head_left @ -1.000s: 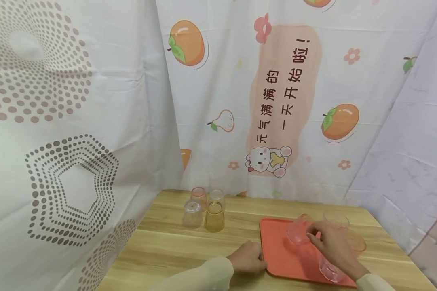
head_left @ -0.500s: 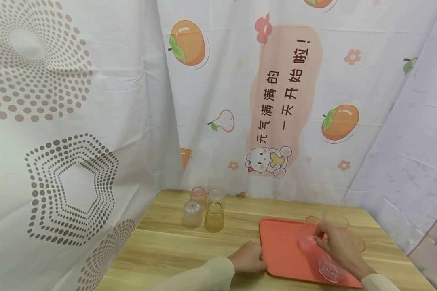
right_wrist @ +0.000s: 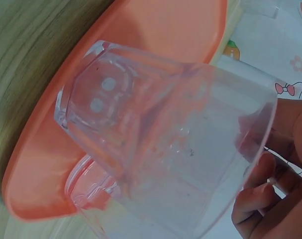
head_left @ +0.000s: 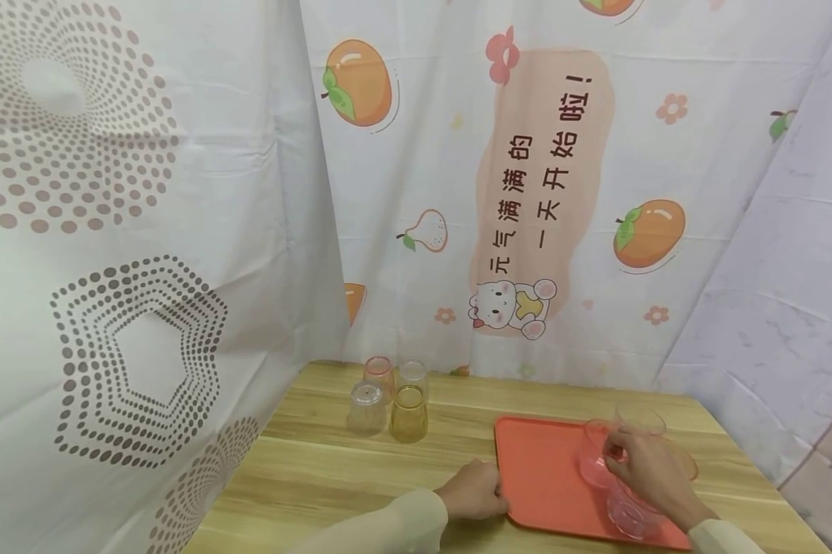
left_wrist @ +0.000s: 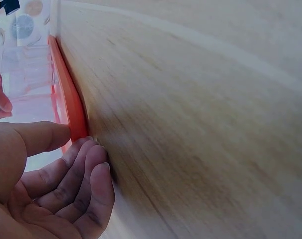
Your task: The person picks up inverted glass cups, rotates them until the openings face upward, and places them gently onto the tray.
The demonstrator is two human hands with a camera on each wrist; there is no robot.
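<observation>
A pink-tinted clear cup [head_left: 596, 462] stands over the right part of a red tray [head_left: 543, 477]. My right hand [head_left: 647, 469] pinches that cup at its rim. In the right wrist view the cup [right_wrist: 151, 119] fills the middle, fingertips [right_wrist: 260, 199] right at its rim. Nearer me on the tray is a clear pinkish cup [head_left: 626, 517], partly behind my right wrist. At the tray's near left corner my left hand [head_left: 472, 490] grips the edge. From the left wrist, the thumb shows on the tray rim [left_wrist: 73, 107] with curled fingers [left_wrist: 98, 179] below.
Behind my right hand are a clear cup [head_left: 640, 415] and an orange-tinted cup [head_left: 686, 460]. Back left on the wooden table [head_left: 319, 469] stand a pink-rimmed cup [head_left: 379, 371], a yellow cup [head_left: 409, 419], a clear cup [head_left: 413, 373] and an upside-down clear cup [head_left: 365, 412]. Curtains hang behind.
My right hand has moved the pink cup to the right across the tray, and the cup has become more upright. The left hand stays at the tray's edge.
</observation>
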